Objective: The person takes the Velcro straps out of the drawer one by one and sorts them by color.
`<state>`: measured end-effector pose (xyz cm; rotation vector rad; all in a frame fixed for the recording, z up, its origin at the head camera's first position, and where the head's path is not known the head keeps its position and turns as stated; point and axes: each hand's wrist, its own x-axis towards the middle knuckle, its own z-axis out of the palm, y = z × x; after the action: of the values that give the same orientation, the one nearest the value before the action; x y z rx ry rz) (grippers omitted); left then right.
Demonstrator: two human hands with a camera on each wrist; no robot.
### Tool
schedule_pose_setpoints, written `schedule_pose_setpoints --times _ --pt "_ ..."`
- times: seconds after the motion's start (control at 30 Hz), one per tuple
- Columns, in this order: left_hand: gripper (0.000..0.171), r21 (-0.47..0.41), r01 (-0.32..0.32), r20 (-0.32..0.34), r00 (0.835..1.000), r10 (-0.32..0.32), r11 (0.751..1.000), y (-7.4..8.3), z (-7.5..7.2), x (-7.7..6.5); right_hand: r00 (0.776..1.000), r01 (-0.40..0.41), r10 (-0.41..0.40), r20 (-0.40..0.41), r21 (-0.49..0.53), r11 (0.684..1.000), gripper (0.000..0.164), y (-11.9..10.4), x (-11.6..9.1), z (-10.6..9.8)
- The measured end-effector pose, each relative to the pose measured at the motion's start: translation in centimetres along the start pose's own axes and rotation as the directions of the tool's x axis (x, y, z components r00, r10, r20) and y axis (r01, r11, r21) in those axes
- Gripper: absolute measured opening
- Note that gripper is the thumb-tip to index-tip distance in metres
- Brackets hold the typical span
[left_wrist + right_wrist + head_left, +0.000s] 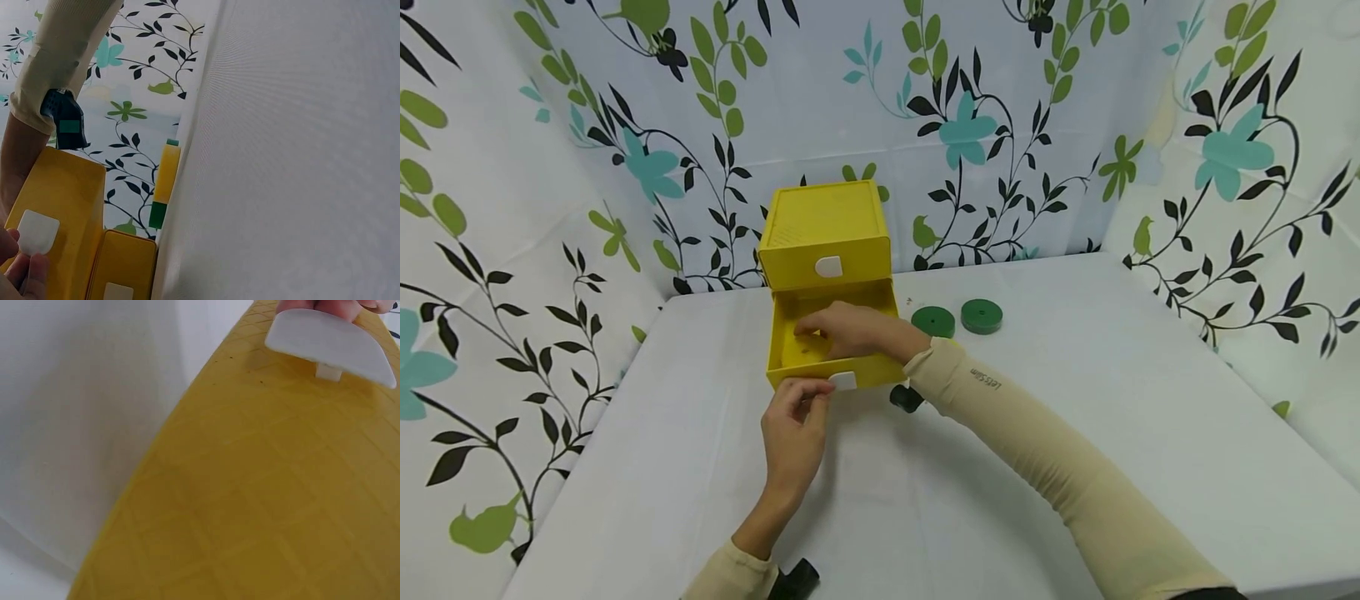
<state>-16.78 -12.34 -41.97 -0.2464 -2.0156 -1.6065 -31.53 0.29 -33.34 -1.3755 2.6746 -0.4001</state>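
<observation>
A yellow drawer [805, 372] stands pulled out of a yellow drawer box [823, 218]. At its front, my left hand [793, 437] pinches the white handle [844, 381] between fingers and thumb; the same handle [39, 232] shows in the left wrist view. My right hand [853, 329] reaches over the drawer's side, its fingers down inside and bent. What those fingers touch is hidden. The right wrist view mostly shows a yellow patterned surface [219, 487], with the white handle [331, 344] and fingertips at the top.
Two green discs [982, 317] lie on the white table right of the box, a bit of yellow behind one. Above the drawer sits a closed front with a white handle [829, 267]; another yellow front [128, 256] is lower, by the table. Patterned curtains [1000, 167] stand around.
</observation>
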Motion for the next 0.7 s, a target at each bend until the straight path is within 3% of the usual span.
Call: schedule_pose_setpoints --times 0.17,0.3,0.43,0.57,0.7 --pt "0.012 -0.006 -0.009 -0.005 1.000 0.009 1.000 0.2 0.0 0.0 0.999 -0.014 0.015 -0.035 0.022 1.000 0.055 0.2 -0.5 -0.4" --pt "0.012 -0.002 0.003 -0.013 1.000 -0.003 1.000 0.6 0.0 -0.1 0.994 -0.069 0.073 -0.085 0.048 0.996 0.056 0.0 -1.2 -0.9" --pt "0.012 -0.014 -0.001 -0.011 1.000 0.001 1.000 2.1 0.1 -0.2 0.978 -0.124 0.139 -0.154 0.103 0.987 0.058 -0.2 -2.0 -1.7" --pt "0.011 -0.022 -0.016 -0.002 1.000 0.016 1.000 4.0 0.0 -0.2 0.960 -0.125 0.159 -0.232 0.155 0.980 0.057 -0.2 -2.8 -2.5" --pt "0.011 -0.021 -0.020 0.000 1.000 0.021 1.000 4.2 0.0 -0.2 0.937 -0.092 0.156 -0.311 0.209 0.973 0.057 0.0 -3.7 -3.1"
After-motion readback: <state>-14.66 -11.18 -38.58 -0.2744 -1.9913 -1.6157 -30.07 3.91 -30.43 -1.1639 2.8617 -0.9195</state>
